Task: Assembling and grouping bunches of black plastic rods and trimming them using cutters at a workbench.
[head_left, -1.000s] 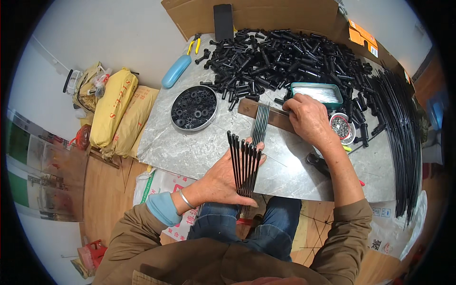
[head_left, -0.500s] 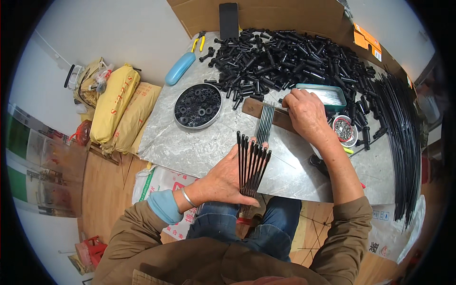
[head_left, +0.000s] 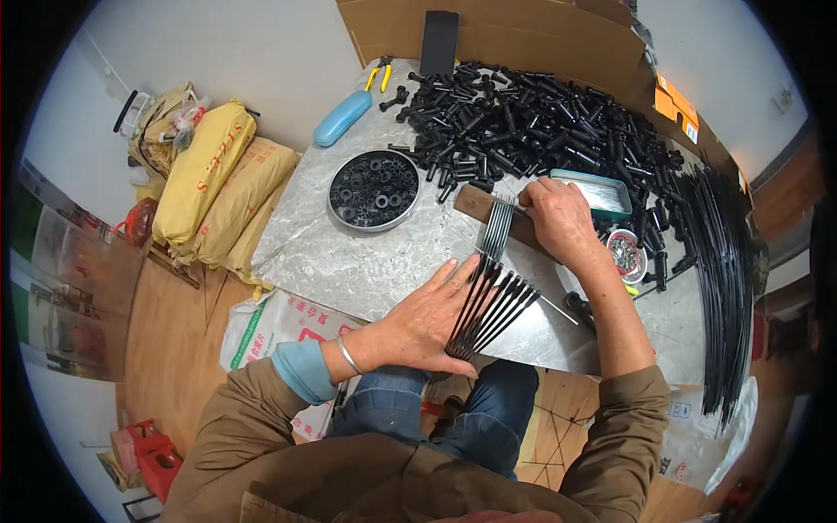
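Observation:
My left hand (head_left: 423,322) grips a fanned bundle of thin black rods (head_left: 510,305) with thicker tips, the thumb at their lower end and the fingers behind. Beyond the fingertips, thin silvery needles (head_left: 497,231) lie side by side across a brown wooden block (head_left: 475,202). Over the block's right part is my right hand (head_left: 562,218), thumb and fingers pinched together beside the needle ends. What sits in that pinch is hidden. Just right of it stands a teal-rimmed tin (head_left: 617,199) holding thin pale needles. A small bowl (head_left: 641,268) of tiny silvery parts is near my right wrist.
A large heap of black tubular parts (head_left: 540,122) covers the table's back. Left of it are a round tin (head_left: 336,213) of black rings, a blue case (head_left: 343,118) and yellow-handled pliers (head_left: 386,78). Long black rods (head_left: 724,288) hang over the right edge. Yellow sacks (head_left: 209,170) stand left.
The black rods have tilted to the right and fanned wider, with my left hand's fingers turned further right. My right hand stays pinched by the block. The whole view has shifted slightly.

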Demonstrator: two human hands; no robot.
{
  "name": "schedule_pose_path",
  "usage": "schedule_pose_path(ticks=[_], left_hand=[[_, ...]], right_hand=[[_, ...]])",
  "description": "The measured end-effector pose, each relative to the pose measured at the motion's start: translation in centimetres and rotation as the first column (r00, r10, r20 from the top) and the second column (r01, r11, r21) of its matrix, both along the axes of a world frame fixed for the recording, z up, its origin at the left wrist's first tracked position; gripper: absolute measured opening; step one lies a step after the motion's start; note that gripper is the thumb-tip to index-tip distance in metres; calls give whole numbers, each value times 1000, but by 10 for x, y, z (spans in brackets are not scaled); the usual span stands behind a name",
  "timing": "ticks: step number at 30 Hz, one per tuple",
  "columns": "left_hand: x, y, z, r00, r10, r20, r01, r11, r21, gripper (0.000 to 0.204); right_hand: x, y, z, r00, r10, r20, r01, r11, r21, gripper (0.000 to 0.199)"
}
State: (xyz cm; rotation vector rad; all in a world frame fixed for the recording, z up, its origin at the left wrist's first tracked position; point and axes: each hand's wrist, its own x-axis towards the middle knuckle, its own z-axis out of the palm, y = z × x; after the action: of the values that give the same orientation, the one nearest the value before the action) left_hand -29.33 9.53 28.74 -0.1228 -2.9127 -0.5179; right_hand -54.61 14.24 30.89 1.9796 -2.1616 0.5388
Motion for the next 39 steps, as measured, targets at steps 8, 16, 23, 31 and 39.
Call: schedule_pose_path(ticks=[8,16,23,31,39], left_hand=[[1,0,-1,998,-16,-67,20,998,51,96],[4,-1,-2,1000,-14,-8,14,1000,17,102],[6,-1,-7,999,-22,-42,24,999,32,99],[8,-1,-2,999,6,-37,-4,999,33,102],[8,-3,-9,999,30,-41,-27,997,73,102]], right_hand=[[2,6,8,987,-58,150,43,994,102,10],[6,4,7,985,-133,111,116,982,151,14],[18,8,3,981,-175,87,164,979,121,14],[15,7,10,992,-125,16,123,989,78,11],[16,1,2,990,-108,-90,113,992,63,9]])
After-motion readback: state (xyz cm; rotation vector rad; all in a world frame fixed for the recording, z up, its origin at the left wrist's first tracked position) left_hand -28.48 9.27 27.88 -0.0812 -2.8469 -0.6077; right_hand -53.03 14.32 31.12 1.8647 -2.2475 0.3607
